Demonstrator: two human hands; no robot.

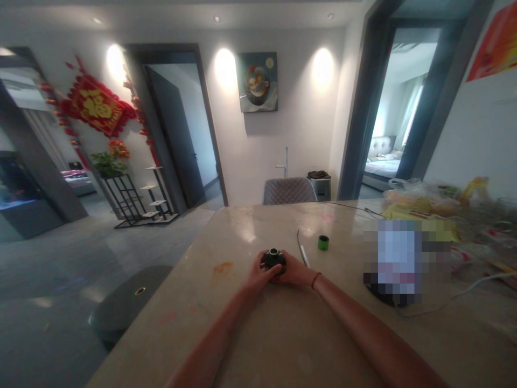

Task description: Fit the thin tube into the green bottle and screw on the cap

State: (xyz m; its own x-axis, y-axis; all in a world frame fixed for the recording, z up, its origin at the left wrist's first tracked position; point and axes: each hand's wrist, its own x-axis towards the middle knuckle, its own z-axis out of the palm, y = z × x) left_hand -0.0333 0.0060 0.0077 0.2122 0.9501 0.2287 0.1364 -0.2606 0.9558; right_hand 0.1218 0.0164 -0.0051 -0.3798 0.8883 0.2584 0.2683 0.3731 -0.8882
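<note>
Both my hands meet on a small black round object (274, 258) with a ring-shaped top, resting on the beige stone table (258, 334). My left hand (258, 276) cups it from the left and my right hand (296, 272) wraps it from the right; a thin red band sits on my right wrist. Just right of my right hand lies a thin white stick (304, 255) with a dark wire end. A small green ring-shaped roll (323, 242) stands beyond it.
A blurred-out item (399, 261) lies at the right on a dark pad, with plastic bags and clutter (440, 207) behind it and cables. A grey chair (289, 191) stands at the table's far end, a round stool (129, 299) at the left edge. An orange stain (222, 267) marks the tabletop.
</note>
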